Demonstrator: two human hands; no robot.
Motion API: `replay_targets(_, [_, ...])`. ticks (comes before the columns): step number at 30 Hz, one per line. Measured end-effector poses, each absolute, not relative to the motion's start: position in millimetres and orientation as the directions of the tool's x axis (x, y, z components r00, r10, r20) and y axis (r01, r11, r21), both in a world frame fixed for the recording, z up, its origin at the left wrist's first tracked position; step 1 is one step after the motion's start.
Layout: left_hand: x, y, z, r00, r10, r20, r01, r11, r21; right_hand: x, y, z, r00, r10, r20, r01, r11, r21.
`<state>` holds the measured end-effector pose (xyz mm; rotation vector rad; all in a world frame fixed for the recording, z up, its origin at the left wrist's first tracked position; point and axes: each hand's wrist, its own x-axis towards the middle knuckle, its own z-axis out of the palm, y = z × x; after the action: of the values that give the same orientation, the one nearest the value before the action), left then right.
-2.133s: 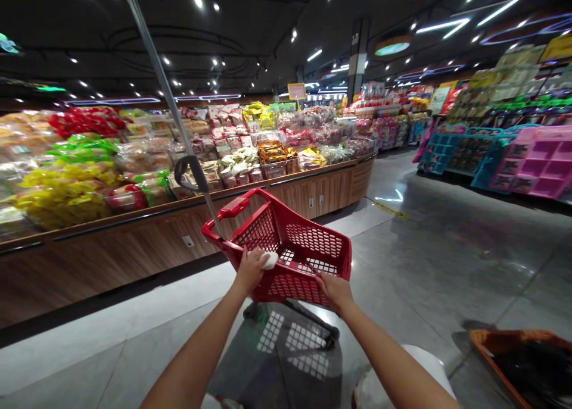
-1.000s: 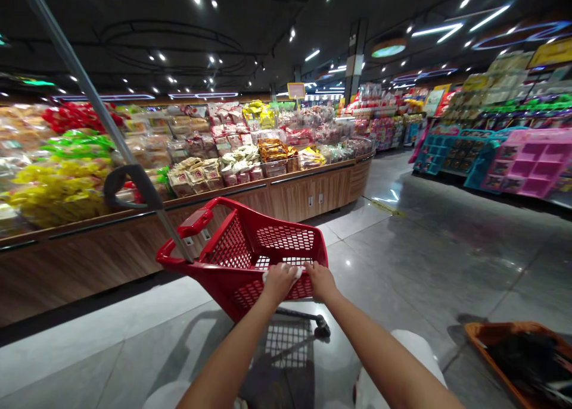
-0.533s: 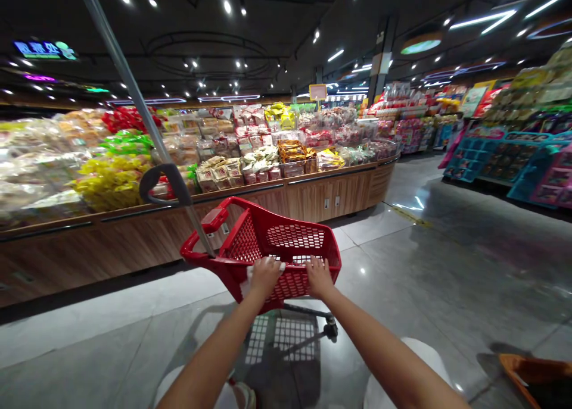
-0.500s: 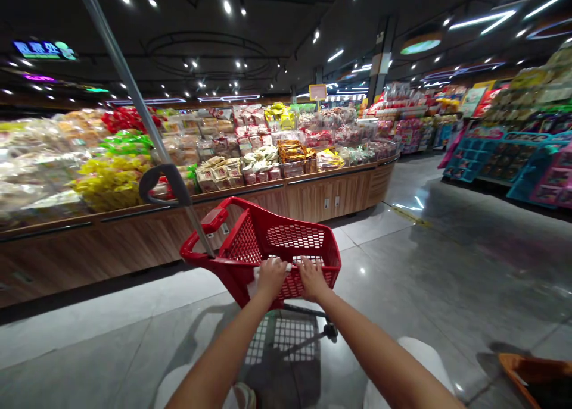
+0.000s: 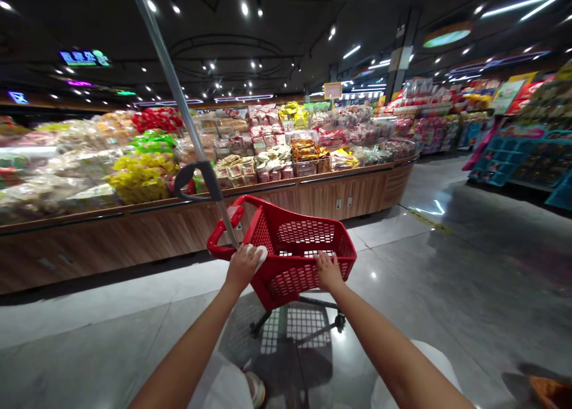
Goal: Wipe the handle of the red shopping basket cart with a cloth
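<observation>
A red plastic basket trolley stands on the grey floor in front of me, its long metal pull handle rising up to the left. My left hand is closed on a white cloth pressed against the near left corner of the basket's rim. My right hand grips the near rim further right, fingers curled over the edge. The basket looks empty inside.
A long wooden display counter heaped with packaged snacks runs along the left and curves away ahead. Blue and pink crates stand at the right. An orange basket's edge shows at the bottom right. Glossy floor stretches ahead on the right.
My hands were side by side on the near rim; now the left hand with the cloth has slid to the left corner. The view has swung a little left.
</observation>
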<state>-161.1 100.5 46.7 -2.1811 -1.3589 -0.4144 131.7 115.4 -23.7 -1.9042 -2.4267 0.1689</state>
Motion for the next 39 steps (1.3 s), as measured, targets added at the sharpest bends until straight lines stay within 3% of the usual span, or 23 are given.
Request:
replay_targets(3, [-142,99,36,0.355,0.730,0.583,0.935,-0.280,-0.219,106,115,-16,-0.166,0.983,-0.077,0.976,0.153,-0.158])
replay_targets(9, [-100,104,22,0.364,0.786,0.500,0.931,-0.306,-0.197,55,105,-13,-0.484,0.871,0.090,0.809,0.484,-0.332])
replay_targets(17, [-199,72,55,0.535,0.747,0.396,0.843,-0.503,-0.190,96,115,-24,-0.380,0.921,0.089,0.863,0.388,-0.324])
replay_targets(25, [-236,73,107,0.410,0.804,0.430,0.901,-0.431,-0.054,88,131,5,-0.224,0.974,0.015,0.920,0.217,-0.326])
replay_targets(27, [-218,89,111,0.294,0.840,0.456,0.935,-0.351,0.043,68,124,24,-0.286,0.951,0.115,0.871,0.308,-0.383])
replay_targets(30, [-184,106,107,0.111,0.869,0.482,0.964,-0.212,0.160,29,110,51,-0.358,0.832,0.424,0.688,0.542,-0.483])
replay_targets(32, [-163,107,103,0.070,0.869,0.489,0.964,-0.184,0.190,7,107,63,-0.291,0.811,0.508,0.571,0.573,-0.588])
replay_targets(35, [-137,98,100,0.137,0.853,0.503,0.930,-0.286,0.231,-7,112,70,-0.077,0.879,0.471,0.471,0.448,-0.760])
replay_targets(39, [-118,92,104,0.284,0.842,0.460,0.845,-0.446,0.295,12,126,65,0.132,0.904,0.408,0.469,0.305,-0.829])
